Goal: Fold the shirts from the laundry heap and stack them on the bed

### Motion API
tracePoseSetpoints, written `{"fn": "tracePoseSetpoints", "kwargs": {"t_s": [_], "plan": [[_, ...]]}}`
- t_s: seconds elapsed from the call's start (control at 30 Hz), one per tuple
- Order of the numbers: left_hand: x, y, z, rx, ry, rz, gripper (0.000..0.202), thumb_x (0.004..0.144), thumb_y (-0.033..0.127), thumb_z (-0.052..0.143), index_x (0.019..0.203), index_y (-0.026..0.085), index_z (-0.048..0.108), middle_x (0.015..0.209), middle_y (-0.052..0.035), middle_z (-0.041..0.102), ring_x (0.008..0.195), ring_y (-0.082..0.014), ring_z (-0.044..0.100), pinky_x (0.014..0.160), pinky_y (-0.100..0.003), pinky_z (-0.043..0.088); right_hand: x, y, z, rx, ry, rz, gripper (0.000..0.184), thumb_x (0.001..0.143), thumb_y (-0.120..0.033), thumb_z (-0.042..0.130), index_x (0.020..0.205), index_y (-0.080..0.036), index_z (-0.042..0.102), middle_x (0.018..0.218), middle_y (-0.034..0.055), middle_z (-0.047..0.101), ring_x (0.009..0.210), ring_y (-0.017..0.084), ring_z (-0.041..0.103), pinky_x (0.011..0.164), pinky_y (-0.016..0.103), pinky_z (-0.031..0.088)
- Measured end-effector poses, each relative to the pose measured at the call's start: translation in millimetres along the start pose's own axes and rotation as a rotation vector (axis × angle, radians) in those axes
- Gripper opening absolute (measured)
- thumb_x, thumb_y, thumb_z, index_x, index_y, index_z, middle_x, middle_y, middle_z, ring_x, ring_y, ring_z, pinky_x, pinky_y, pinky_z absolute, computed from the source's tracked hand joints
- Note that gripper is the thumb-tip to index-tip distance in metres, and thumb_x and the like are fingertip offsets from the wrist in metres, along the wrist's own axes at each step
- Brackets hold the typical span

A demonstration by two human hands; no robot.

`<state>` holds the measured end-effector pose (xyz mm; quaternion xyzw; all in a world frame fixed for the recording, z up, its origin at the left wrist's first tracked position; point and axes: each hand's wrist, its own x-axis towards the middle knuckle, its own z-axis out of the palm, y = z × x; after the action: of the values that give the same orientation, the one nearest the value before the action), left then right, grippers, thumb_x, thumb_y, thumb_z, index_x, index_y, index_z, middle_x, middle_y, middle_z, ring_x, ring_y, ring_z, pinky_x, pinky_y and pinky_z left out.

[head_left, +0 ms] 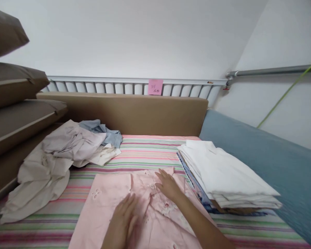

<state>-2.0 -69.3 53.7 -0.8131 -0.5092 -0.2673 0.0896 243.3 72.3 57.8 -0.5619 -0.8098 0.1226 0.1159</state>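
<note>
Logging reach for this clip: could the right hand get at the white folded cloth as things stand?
Probably yes: the right hand lies spread on the pink garment, apparently holding nothing, with no obstacle visible between it and the white folded cloth alongside.

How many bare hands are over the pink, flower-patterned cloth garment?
2: the left hand, nearer the camera, and the right hand, close to the far edge of the pink garment.

Apparently a home: radiator [108, 88], striped sheet [147, 154]
</note>
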Motion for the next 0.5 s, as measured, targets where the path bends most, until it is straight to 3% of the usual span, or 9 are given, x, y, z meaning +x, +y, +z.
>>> {"fn": "tracePoseSetpoints", "kwargs": {"t_s": [0.1,0.23,0.37,0.5], "plan": [[-14.9,-11.8,14.9,0.083,-0.012,-0.141,0.05,0.091,0.032,0.041,0.139,0.021,0.035,0.142,-0.0073,0.043,0.131,-0.0229,0.039,0.098,-0.041,0.045,-32.4,13.9,-20.0,0.036,0.182,0.089,0.048,0.084,-0.031,0.04,0.127,-0.013,0.051,0.141,0.0127,0.041,0.131,0.021,0.034,0.109,0.038,0.026],[-21.4,-5.4,31.5,0.078,-0.198,-0.141,0.051,0.089,0.043,0.042,0.135,0.021,0.043,0.142,-0.0093,0.041,0.131,-0.0277,0.037,0.102,-0.049,0.037,-112.9,50.0,-25.2,0.154,0.397,0.335,0.049,0.078,-0.038,0.036,0.111,-0.012,0.061,0.119,0.014,0.06,0.115,0.025,0.052,0.102,0.04,0.037],[-7.9,0.0,23.2,0.05,-0.237,-0.192,0.05,0.091,0.045,0.034,0.137,0.024,0.039,0.145,-0.0064,0.038,0.134,-0.026,0.032,0.105,-0.048,0.034,-184.2,78.7,-17.4,0.318,0.397,0.656,0.052,0.068,-0.05,0.04,0.099,-0.016,0.065,0.106,0.0136,0.067,0.102,0.029,0.059,0.09,0.039,0.046],[7.4,3.4,19.0,0.052,-0.215,-0.24,0.05,0.093,0.042,0.029,0.14,0.027,0.032,0.148,-0.0048,0.031,0.137,-0.0258,0.026,0.107,-0.048,0.028,-197.9,83.9,-20.5,0.48,0.4,0.804,0.043,0.061,-0.053,0.048,0.084,-0.021,0.065,0.093,0.0094,0.07,0.095,0.029,0.062,0.079,0.035,0.05]]}}
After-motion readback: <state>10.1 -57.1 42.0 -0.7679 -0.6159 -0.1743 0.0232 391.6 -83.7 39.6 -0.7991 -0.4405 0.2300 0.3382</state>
